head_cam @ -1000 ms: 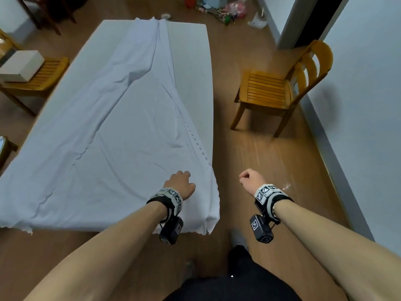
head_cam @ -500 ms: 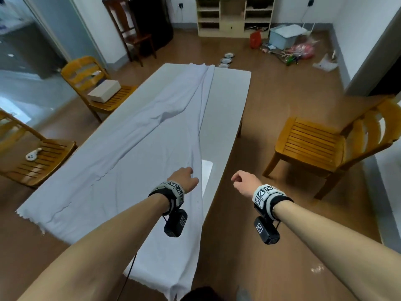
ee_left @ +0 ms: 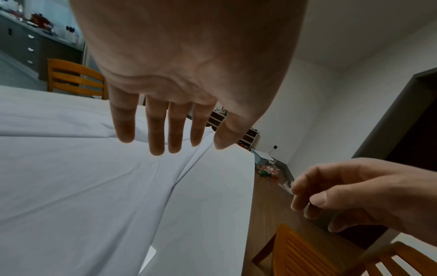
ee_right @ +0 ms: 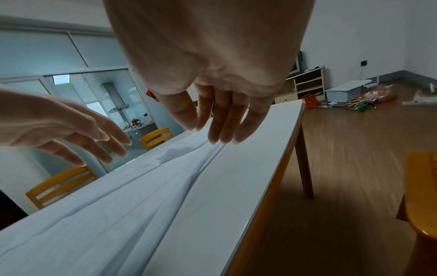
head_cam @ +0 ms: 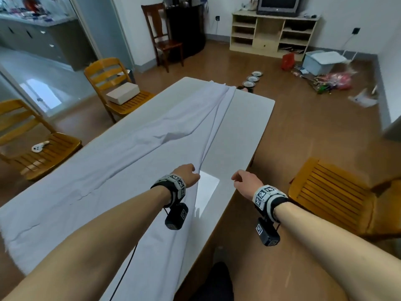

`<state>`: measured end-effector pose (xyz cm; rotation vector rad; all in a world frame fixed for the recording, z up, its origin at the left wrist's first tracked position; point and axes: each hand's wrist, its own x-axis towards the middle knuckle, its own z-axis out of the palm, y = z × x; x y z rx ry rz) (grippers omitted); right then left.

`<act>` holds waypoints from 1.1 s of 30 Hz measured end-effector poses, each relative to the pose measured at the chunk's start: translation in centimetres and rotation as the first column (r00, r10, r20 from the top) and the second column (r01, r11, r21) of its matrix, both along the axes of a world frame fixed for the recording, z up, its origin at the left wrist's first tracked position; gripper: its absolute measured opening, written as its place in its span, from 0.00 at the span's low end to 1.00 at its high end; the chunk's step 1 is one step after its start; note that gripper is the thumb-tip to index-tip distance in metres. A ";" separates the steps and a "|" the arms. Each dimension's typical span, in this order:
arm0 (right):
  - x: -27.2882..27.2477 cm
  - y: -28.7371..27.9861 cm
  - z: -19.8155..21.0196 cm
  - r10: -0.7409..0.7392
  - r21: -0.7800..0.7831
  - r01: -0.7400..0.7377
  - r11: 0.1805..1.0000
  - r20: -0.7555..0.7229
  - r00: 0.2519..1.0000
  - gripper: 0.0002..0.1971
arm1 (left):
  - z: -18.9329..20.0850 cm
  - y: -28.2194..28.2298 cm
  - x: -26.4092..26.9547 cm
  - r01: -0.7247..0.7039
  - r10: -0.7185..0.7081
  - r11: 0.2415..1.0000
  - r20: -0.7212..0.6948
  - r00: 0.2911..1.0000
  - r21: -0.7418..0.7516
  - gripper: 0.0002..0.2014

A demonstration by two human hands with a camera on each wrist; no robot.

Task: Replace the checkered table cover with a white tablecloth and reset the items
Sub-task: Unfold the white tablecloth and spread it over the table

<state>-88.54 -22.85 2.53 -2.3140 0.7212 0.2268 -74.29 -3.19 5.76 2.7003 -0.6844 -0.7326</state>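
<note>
Two bare hands reach forward, holding nothing; the left hand [head_cam: 188, 175] hovers with straight fingers just above the bunched right edge of the white tablecloth [head_cam: 112, 170]; the right hand [head_cam: 245, 181], fingers loosely curled, hangs beside the table [head_cam: 249, 127]; the cloth runs lengthwise away, skewed left, leaving a bare strip on the right; the left hand is nearer the fold, which probably needs drawing rightward.
</note>
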 end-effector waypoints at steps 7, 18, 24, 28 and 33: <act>9.8 -10.1 -0.7 0.053 -0.009 -0.054 0.999 -0.099 0.994 0.09 | -3.4 -8.8 9.6 -0.067 0.065 0.998 -0.121 0.991 -0.013 0.22; 22.4 -18.8 -8.1 0.215 0.017 -0.216 0.976 -0.187 0.958 0.12 | -12.2 -14.4 20.6 -0.394 0.399 0.917 -0.208 0.893 0.065 0.29; 32.8 -22.4 -13.2 0.451 0.020 -0.452 0.892 -0.137 0.882 0.20 | -16.7 -17.6 23.6 -0.699 0.695 0.710 -0.245 0.677 0.083 0.35; 38.7 -24.0 -13.5 0.576 0.029 -0.576 0.817 -0.055 0.815 0.18 | -16.3 -19.7 23.8 -0.880 0.818 0.467 -0.420 0.394 0.085 0.38; 45.0 -24.5 -12.6 0.803 -0.041 -0.802 0.596 0.042 0.595 0.26 | -14.6 -22.0 21.4 -0.847 0.808 0.529 -0.341 0.480 0.062 0.22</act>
